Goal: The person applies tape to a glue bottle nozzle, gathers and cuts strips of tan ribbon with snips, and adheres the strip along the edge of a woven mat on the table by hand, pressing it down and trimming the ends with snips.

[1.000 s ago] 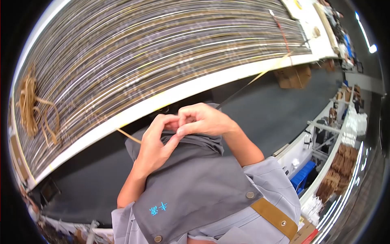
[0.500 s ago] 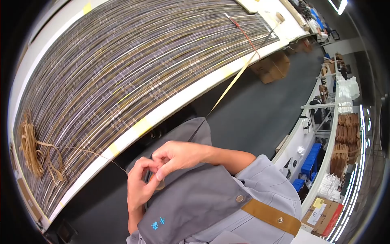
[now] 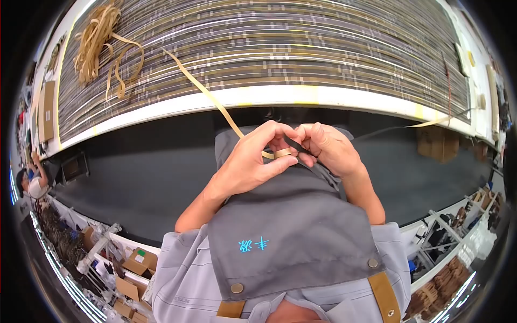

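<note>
Ribbon [image 3: 97, 40] lies in a loose tan heap at the far left of the striped surface [image 3: 258, 59], with curled ends beside it. To its right, a tan strip [image 3: 202, 89] slants down over the white edge [image 3: 242, 97] to the left hand [image 3: 247, 161], whose thumb and fingers are closed on it, with a short curved length showing at the fingertips. That pinch looks best made close to the end, with the strip flat and untwisted. Between the hands, just above the grey apron [image 3: 291, 215], a black strip [image 3: 297, 146] runs to the right hand [image 3: 342, 153], its fingers curled in and gripping it. Small, even finger movements and a little slack on both sides would suit such narrow pieces; a hard pull could slip one free. Farther right, a pale band [image 3: 431, 123] crosses the edge near a red cord [image 3: 448, 81], where a snag seems possible.
</note>
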Available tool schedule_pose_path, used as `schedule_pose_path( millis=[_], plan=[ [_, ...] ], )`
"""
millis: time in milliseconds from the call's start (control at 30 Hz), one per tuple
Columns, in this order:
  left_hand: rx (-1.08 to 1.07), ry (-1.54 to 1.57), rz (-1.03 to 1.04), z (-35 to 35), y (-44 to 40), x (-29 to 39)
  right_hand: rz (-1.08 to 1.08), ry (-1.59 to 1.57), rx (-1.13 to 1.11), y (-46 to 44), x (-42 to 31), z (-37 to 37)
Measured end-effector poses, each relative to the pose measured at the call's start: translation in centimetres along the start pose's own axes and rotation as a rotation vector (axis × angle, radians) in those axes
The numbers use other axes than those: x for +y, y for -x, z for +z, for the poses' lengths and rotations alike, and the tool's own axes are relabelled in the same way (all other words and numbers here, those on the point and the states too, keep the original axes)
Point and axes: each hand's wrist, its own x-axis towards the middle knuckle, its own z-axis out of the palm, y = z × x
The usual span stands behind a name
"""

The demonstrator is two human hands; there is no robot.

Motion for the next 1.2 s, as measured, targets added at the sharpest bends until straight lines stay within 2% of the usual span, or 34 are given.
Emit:
schedule_pose_path(
  millis=[133,233,300,333,433,467,500,567,600,700,767,900,1200],
  plan=[
    [0.024,-0.074,0.034,-0.1,-0.7,-0.9,0.01,0.03,0.046,0.0,-0.3,-0.6],
    [0.122,0.022,-0.029,-0.2,-1.1,-1.0,0.001,0.113,0.021,0.2,-1.1,-0.6],
    [0.172,-0.087,0.045,-0.4,-1.3,-1.1,0.047,0.201,0.054,0.5,-1.1,-0.6],
    [0.162,-0.092,0.01,-0.3,-1.3,-0.6,0.049,0.203,0.053,0.7,-1.0,-0.5],
    [0.132,-0.05,0.017,0.1,-1.1,-0.6,-0.078,0.404,0.191,0.8,-1.1,-0.1],
    [0.105,-0.051,0.027,0.0,-1.0,-0.7,-0.067,0.732,0.285,1.4,-2.5,-0.1],
    [0.109,-0.051,0.03,0.1,-0.9,-0.7,-0.232,0.896,0.39,1.4,-2.4,-0.2],
    [0.102,0.023,0.048,0.4,-1.0,-0.7,-0.406,0.905,0.326,1.4,-3.0,-0.7],
    [0.088,0.054,0.037,0.6,-1.1,-0.6,-0.379,0.786,0.245,1.2,-3.2,-0.6],
    [0.084,0.034,0.069,0.8,-1.6,-0.7,-0.242,0.435,0.125,0.5,-2.6,0.1],
    [0.106,0.053,0.081,1.1,-1.9,-0.7,-0.012,0.15,0.127,0.4,-3.1,0.1],
    [0.195,0.076,0.094,1.2,-2.4,-1.0,0.058,0.096,0.145,0.1,-3.4,-1.2],
    [0.24,0.052,0.016,1.4,-3.8,-1.0,-0.046,0.225,0.293,-0.8,-4.2,-1.8]
  ],
)
